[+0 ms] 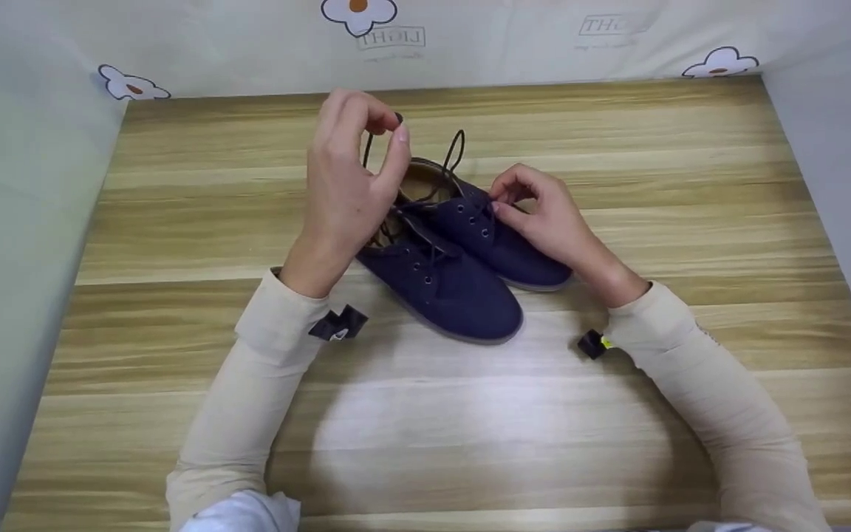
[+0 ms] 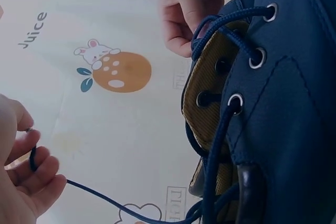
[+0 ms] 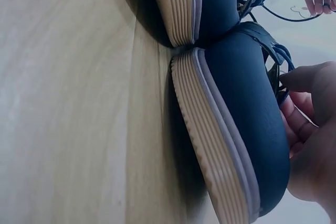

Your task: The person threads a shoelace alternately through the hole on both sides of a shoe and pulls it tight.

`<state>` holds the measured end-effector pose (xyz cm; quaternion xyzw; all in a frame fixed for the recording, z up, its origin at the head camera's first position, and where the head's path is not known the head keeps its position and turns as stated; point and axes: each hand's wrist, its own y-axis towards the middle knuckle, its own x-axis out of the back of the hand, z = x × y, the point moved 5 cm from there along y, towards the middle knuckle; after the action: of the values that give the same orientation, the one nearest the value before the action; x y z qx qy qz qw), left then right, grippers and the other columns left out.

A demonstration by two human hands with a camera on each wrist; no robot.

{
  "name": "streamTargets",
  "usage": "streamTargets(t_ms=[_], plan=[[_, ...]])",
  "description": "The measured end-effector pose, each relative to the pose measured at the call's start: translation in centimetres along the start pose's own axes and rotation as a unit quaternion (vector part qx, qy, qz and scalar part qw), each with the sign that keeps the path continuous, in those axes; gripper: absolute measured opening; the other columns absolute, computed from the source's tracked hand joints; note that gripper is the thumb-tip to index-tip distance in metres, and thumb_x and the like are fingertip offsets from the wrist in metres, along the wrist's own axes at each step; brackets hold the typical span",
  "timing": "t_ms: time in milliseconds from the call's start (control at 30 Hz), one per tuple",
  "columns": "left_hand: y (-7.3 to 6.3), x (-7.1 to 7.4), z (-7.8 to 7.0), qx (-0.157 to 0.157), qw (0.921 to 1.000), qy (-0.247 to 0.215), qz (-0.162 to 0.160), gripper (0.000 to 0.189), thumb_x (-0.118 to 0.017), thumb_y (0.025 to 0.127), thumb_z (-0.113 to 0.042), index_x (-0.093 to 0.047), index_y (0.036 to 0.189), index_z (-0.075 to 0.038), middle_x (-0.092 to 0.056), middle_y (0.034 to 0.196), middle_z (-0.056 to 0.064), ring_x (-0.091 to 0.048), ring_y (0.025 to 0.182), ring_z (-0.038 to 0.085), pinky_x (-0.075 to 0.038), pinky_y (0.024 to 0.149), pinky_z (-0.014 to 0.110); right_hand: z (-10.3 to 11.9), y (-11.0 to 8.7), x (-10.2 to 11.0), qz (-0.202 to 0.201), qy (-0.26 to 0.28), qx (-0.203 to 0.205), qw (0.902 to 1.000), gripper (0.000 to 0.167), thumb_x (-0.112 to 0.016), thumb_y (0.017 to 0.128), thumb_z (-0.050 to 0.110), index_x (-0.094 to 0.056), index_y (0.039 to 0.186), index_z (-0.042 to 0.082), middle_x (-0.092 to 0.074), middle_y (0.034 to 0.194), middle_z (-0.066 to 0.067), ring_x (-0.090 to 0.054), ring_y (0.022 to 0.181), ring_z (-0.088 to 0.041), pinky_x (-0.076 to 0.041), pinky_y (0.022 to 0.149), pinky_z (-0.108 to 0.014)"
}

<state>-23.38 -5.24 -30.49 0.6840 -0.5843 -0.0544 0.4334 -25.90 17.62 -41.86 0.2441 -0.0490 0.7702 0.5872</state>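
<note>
Two navy lace-up shoes sit side by side on the table, toes pointing toward the lower right in the head view. My left hand is raised over the heel end of the nearer shoe, pinching a dark shoelace between thumb and fingers. In the left wrist view that shoelace runs from the hand back toward the shoes. At the eyelets of the farther shoe, my right hand pinches the lacing with thumb and curled fingertips. A loose lace loop stands up above the farther shoe's opening.
The wood-grain table extends around the shoes. A pale sheet printed with flowers rises along the back edge, and pale walls border both sides. Small black devices are strapped at both wrists.
</note>
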Motion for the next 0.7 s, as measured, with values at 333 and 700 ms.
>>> streamTargets(t_ms=[333,700], plan=[[0.0,-0.3,-0.2,-0.012,0.9986,0.044,0.028,0.015,-0.063,0.088,-0.016,-0.065,0.097,-0.004,-0.053,0.096,0.013,-0.047,0.094,0.022,-0.04,0.087,0.028,0.4,-0.2,0.1,-0.003,-0.026,0.039,0.9989,0.021,-0.063,0.091,0.0,-0.076,0.104,0.011,-0.07,0.099,-0.007,-0.059,0.093,-0.004,-0.05,0.087,-0.019],[-2.1,-4.2,2.4,0.029,0.9094,0.256,0.326,0.016,-0.07,0.091,-0.021,-0.077,0.102,-0.013,-0.054,0.098,0.011,-0.045,0.096,0.029,-0.044,0.086,0.041,0.2,-0.4,0.1,-0.017,-0.024,0.03,0.9991,0.019,-0.066,0.088,0.0,-0.074,0.105,0.008,-0.069,0.101,-0.009,-0.061,0.092,-0.007,-0.052,0.084,-0.019]])
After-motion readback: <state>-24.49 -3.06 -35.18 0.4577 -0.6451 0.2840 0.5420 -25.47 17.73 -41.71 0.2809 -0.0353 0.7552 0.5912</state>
